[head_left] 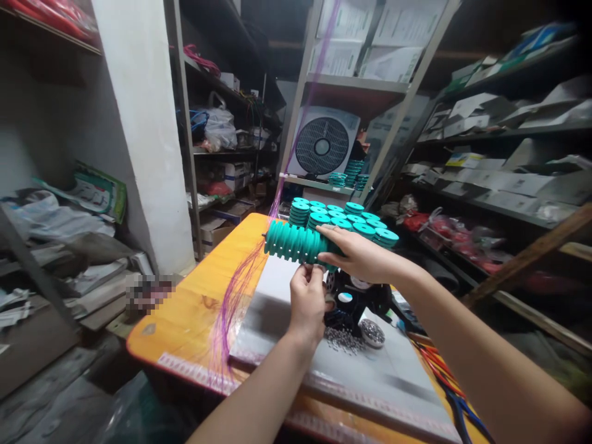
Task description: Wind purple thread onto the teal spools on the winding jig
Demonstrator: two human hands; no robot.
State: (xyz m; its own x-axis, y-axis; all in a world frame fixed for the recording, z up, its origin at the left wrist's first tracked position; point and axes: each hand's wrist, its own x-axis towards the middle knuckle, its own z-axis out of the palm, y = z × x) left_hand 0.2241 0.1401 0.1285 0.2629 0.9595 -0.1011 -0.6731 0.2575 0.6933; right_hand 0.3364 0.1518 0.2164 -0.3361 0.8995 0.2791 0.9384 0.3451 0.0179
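My right hand (358, 254) is wrapped over a horizontal row of teal plastic spools (293, 242), held above the orange table (203, 296). My left hand (308, 299) is closed in a pinch just below that row, touching its underside; what it pinches is too small to see. Thin purple threads (240, 290) fan out from the row's left end down across the table, and one strand rises toward the shelves. Behind the hands stand several stacks of teal spools (342, 219). A black device (354, 299) sits under my right wrist.
A grey sheet (277, 308) covers the table middle, with a pile of small metal balls (345, 339) on it. Red and blue wires (444, 376) lie at the right edge. Cluttered shelves line both sides; a boxed fan (322, 145) stands behind.
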